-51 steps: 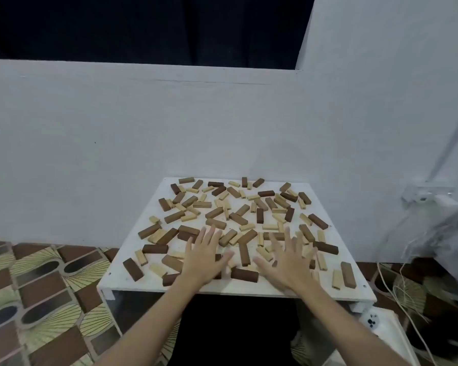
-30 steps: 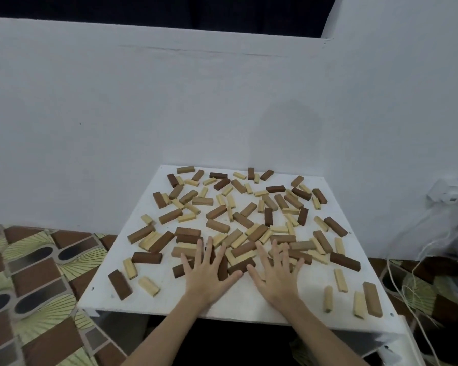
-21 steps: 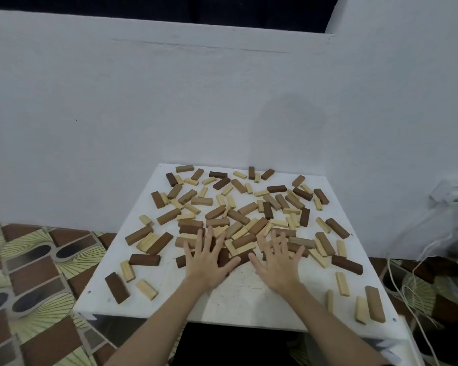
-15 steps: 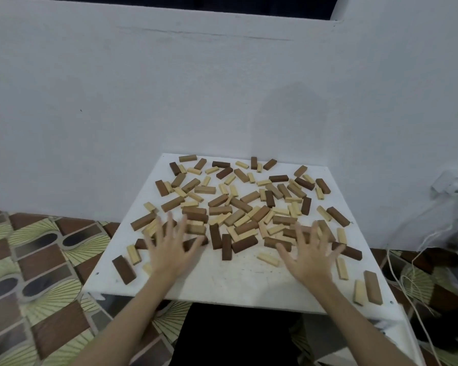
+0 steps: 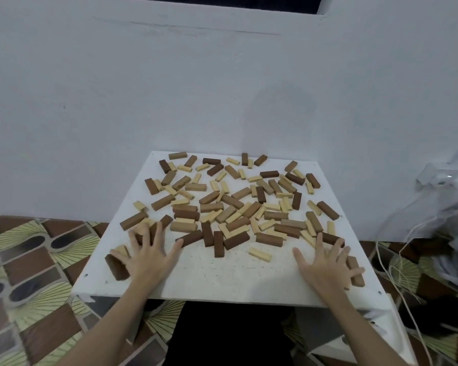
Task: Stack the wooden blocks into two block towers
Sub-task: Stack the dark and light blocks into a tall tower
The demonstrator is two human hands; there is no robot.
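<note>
Loose wooden blocks (image 5: 230,204) lie scattered flat across a white table (image 5: 222,276). The left hand (image 5: 146,256) at 8 o'clock and the right hand (image 5: 325,265) at 4 o'clock both press down with fingers spread wide, gripping nothing.

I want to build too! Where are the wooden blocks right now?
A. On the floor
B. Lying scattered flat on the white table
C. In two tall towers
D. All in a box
B: the wooden blocks lie loose and flat across the white table, none stacked into a tower.

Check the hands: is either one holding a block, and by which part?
Nothing is held. The left hand and right hand lie spread, fingers straight, over loose wooden blocks on the white table.
</note>
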